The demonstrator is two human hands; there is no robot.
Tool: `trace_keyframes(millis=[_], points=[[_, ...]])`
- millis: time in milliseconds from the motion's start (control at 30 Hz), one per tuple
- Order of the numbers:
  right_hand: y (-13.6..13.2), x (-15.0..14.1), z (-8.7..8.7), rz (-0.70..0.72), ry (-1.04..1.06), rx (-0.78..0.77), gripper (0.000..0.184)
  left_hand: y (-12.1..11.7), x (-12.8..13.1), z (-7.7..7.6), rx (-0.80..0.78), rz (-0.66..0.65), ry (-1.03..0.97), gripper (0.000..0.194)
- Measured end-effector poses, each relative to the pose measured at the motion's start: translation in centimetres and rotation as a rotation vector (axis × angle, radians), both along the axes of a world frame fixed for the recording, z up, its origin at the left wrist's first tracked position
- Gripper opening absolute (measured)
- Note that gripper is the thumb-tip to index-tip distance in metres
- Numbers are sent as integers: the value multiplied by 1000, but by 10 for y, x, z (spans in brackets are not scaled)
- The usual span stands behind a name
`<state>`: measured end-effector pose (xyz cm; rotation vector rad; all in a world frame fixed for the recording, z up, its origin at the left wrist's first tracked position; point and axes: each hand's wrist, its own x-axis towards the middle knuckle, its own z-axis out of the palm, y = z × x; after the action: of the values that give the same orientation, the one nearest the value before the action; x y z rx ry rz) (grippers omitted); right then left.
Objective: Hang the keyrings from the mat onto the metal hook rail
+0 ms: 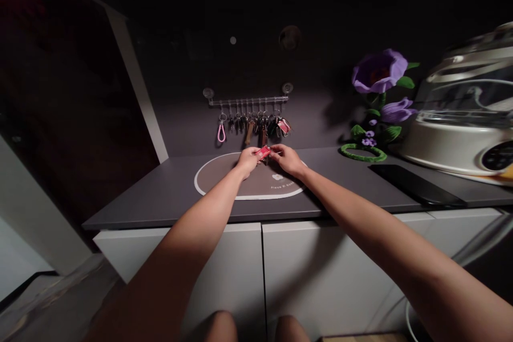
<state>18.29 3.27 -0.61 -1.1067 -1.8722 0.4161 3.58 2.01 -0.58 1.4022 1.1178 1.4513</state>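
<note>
The left hand (249, 159) is closed on the near end of a small red item (263, 153), thumb and fingers pinching it. The right hand (286, 158) is at the item's other end, fingertips drawn together beside a small ring or clip; whether they grip it or only touch it, I cannot tell. Held from both ends, the item is probably steadied by the left hand while the right fingertips are free for fine work on the small fitting.

Beneath both hands lies a brown mat (224, 181) with a pale rim, perhaps there to cushion small things. Just beyond the hands, a clear hook rail (248, 101) carries a row of keys (239, 122), hung apart, likely so each can be picked out; a pink loop (221, 132) hangs at its left end.

Left of the left hand, the table (136, 197) is bare out to its side edge. Its front edge runs below the wrists, nearer the body than the mat. Right of the right hand there is a bare stretch, then a black slab (414, 184) near the front edge, a purple flower ornament (379, 72) behind it, and a white appliance (444, 139) limiting reach farthest right.
</note>
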Motion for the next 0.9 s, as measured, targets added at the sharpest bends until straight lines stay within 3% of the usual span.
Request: trace_keyframes(millis=[367,733,900], points=[[-3,0,4,77,117,75,29,-2,-2,7,2,-92,-84,9],[-11,2,12,-44,66,181,25,-14,-2,18,-80,-117,-197,16],[-11,2,13,-2,115,218,23,-11,-4,17,-90,-147,-219,22]])
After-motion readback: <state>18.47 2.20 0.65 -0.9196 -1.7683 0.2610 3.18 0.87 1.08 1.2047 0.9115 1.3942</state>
